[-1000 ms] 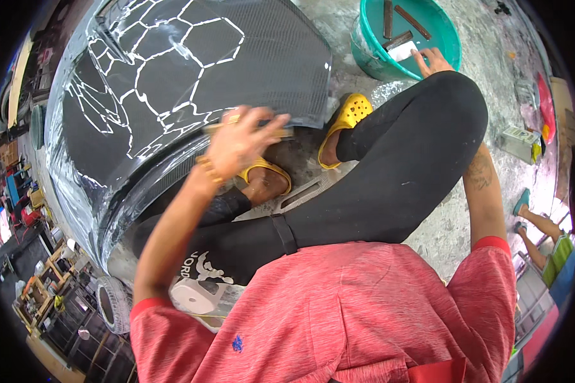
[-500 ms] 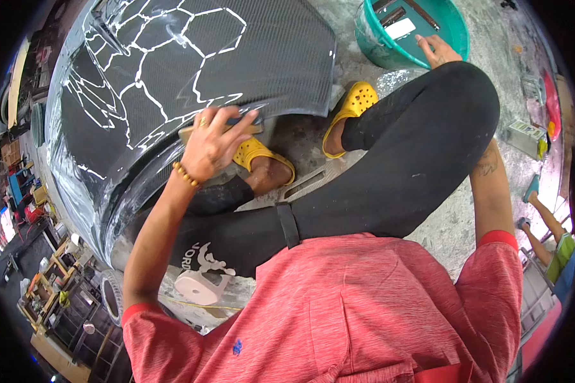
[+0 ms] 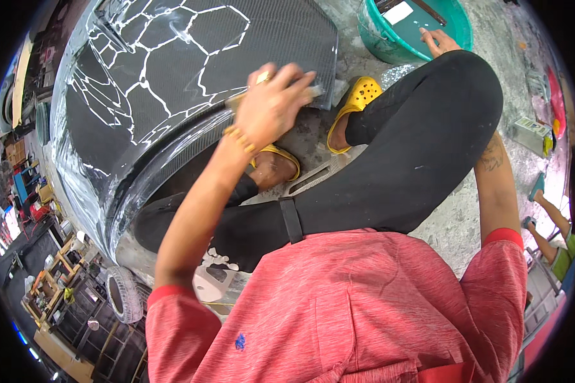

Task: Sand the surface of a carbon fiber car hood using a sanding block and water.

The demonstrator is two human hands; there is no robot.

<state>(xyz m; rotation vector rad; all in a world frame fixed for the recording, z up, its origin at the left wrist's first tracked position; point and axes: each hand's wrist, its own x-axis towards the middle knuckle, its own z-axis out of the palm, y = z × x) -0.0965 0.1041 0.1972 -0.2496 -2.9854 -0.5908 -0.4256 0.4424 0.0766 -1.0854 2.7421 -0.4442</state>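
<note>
A dark carbon-fibre car bonnet [image 3: 287, 38], with white lines of wet residue in a net-like pattern, lies in front of me at the left. Along its near edge, my left hand [image 3: 268, 105] is closed over a sanding block [image 3: 237, 101]. Most of the block is hidden under the fingers, and only its tan end and greyish far side show. Beyond my raised right knee, my right hand [image 3: 439, 43] is open, its fingers apart and holding nothing. It hangs beside the rim of a teal bucket [image 3: 378, 39] with liquid inside.
Dark sticks [image 3: 430, 11] and a white rectangular piece [image 3: 398, 13] are in the bucket. Yellow clogs [image 3: 364, 92] are on my feet near the bonnet's edge. A tyre [image 3: 122, 295] and cluttered shelving stand at the left. A metal tin [image 3: 531, 135] and another person's legs [image 3: 549, 214] are at the right.
My left hand has slid right and slightly away along the bonnet's near edge with the sanding block. The right hand stays by the bucket, nearly unmoved. The view has shifted a little.
</note>
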